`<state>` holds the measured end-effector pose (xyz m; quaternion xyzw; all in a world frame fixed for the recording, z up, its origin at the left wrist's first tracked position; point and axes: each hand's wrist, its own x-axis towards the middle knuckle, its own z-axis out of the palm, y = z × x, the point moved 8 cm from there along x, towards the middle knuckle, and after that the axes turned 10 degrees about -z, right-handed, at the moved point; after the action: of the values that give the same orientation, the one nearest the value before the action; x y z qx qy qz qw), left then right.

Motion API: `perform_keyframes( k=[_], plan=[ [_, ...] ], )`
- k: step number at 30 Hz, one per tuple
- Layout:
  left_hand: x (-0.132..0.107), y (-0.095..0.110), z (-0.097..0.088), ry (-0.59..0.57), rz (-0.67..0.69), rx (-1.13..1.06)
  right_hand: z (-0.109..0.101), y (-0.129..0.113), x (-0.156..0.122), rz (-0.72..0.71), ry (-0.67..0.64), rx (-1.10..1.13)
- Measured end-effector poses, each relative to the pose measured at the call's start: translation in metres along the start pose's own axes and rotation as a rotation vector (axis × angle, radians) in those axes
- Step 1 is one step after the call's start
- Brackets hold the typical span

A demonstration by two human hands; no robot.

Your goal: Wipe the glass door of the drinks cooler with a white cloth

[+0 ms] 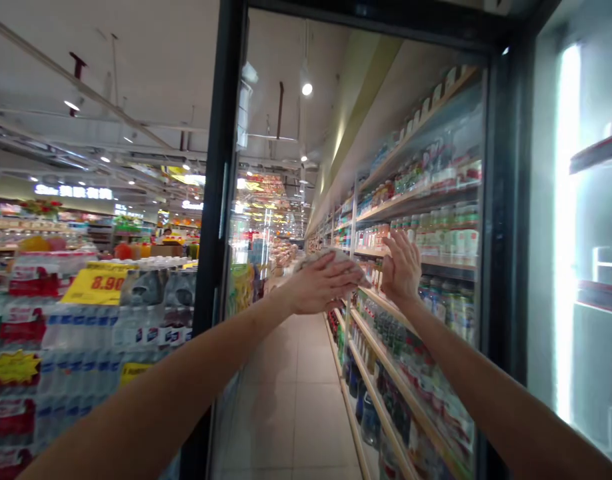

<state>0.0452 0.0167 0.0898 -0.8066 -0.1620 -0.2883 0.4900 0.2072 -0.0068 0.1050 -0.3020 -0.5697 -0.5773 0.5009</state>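
Observation:
My left hand (pixel 326 283) lies over a greyish-white cloth (pixel 316 256) and holds it against the glass pane (pixel 306 373) of a cooler door. Much of the cloth is hidden under the palm and fingers. To the right, my right hand (pixel 402 268) is raised at the same pane, fingers apart and slightly bent, with nothing in them. Whether its fingertips touch the glass cannot be made out. A black frame (pixel 220 220) surrounds the pane, and the door stands swung out from the cooler.
Through the glass, shelves of bottles (pixel 451 230) line a tiled aisle (pixel 306 400). Stacked packs of bottled drinks (pixel 81 333) stand left of the door, with a yellow price sign (pixel 97 283) on them. A bright light strip (pixel 566 233) runs up the cooler's interior at right.

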Motion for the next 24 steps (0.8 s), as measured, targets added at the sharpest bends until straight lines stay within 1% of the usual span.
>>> perform_keyframes(
  k=[1,3,4,5,6,7,8,10,11,12,13,14,16,17,18,19,20,21,23,24],
  plan=[
    [0.002,-0.019,-0.006,0.034,-0.097,0.012,0.000,0.000,0.000,0.002,0.000,0.000],
    [0.002,-0.072,-0.026,0.152,-0.436,0.047,0.000,0.000,0.000,0.006,0.006,0.001],
    [-0.002,-0.093,-0.034,0.209,-0.594,0.064,0.000,0.001,0.000,0.009,0.008,0.001],
    [-0.006,-0.104,-0.039,0.239,-0.686,0.078,0.000,0.001,-0.001,0.013,0.006,0.001],
    [-0.008,-0.105,-0.039,0.244,-0.706,0.088,0.000,0.001,-0.001,0.017,0.000,0.000],
    [-0.007,-0.096,-0.035,0.228,-0.671,0.092,0.001,0.001,-0.001,0.020,-0.005,-0.002],
    [-0.006,-0.079,-0.029,0.192,-0.584,0.090,0.001,0.001,0.000,0.021,-0.010,-0.003],
    [-0.002,-0.036,-0.013,0.094,-0.301,0.065,0.001,0.001,0.000,0.021,-0.019,-0.006],
    [-0.002,-0.020,-0.008,0.054,-0.174,0.049,0.002,0.001,0.000,0.020,-0.023,-0.007],
    [-0.002,-0.013,-0.005,0.028,-0.100,0.037,0.002,0.001,0.000,0.020,-0.026,-0.009],
    [-0.001,-0.017,-0.006,0.020,-0.098,0.031,0.002,0.001,0.000,0.021,-0.028,-0.012],
    [0.001,-0.032,-0.011,0.041,-0.179,0.033,0.002,0.001,0.000,0.025,-0.029,-0.015],
    [0.000,-0.076,-0.025,0.126,-0.480,0.051,0.002,0.002,-0.001,0.031,-0.029,-0.024],
    [-0.004,-0.093,-0.031,0.168,-0.619,0.060,0.002,0.002,0.000,0.030,-0.028,-0.027],
    [-0.008,-0.100,-0.033,0.194,-0.697,0.065,0.002,0.002,0.000,0.027,-0.028,-0.028],
    [-0.010,-0.096,-0.032,0.197,-0.698,0.064,0.003,0.001,0.000,0.021,-0.030,-0.027],
    [-0.010,-0.082,-0.026,0.178,-0.622,0.056,0.003,0.001,0.000,0.014,-0.029,-0.026],
    [-0.009,-0.060,-0.019,0.143,-0.481,0.042,0.002,0.000,0.001,0.008,-0.028,-0.026],
    [-0.012,-0.010,-0.003,0.068,-0.121,0.013,0.002,-0.001,0.001,0.001,-0.024,-0.026],
    [-0.016,0.007,0.002,0.044,0.028,0.007,0.001,-0.001,0.001,0.002,-0.020,-0.027]
  ],
)
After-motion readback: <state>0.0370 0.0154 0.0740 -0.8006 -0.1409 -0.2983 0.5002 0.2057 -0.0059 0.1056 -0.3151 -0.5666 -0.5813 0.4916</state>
